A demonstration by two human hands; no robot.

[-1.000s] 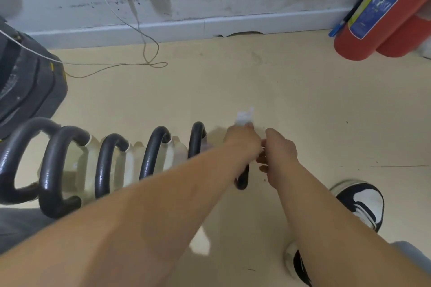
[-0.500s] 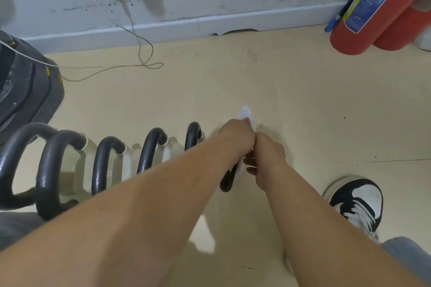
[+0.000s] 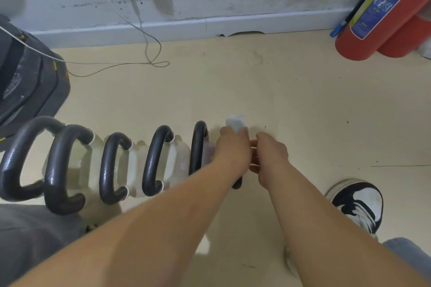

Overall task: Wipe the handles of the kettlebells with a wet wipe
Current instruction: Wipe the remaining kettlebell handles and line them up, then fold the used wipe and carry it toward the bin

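Several kettlebells with pale bodies and black handles (image 3: 156,158) stand in a row on the floor. My left hand (image 3: 233,149) grips a white wet wipe (image 3: 235,122) over the rightmost handle, of which only the lower end (image 3: 237,184) shows beneath my wrist. The wipe's tip sticks out above my knuckles. My right hand (image 3: 271,156) hovers just right of the left one, fingers curled toward it. Whether it holds anything is hidden.
Red fire extinguishers (image 3: 377,21) lean at the back right by the wall. A dark machine (image 3: 25,81) stands at the left with a thin cable (image 3: 149,53) looping over the floor. My shoe (image 3: 356,202) is at the right, and my grey trouser leg (image 3: 28,240) at the lower left.
Both hands stay at the rightmost handle. They pressed together half a second ago and now show a small gap. The wipe's tip has shifted slightly above the left hand.
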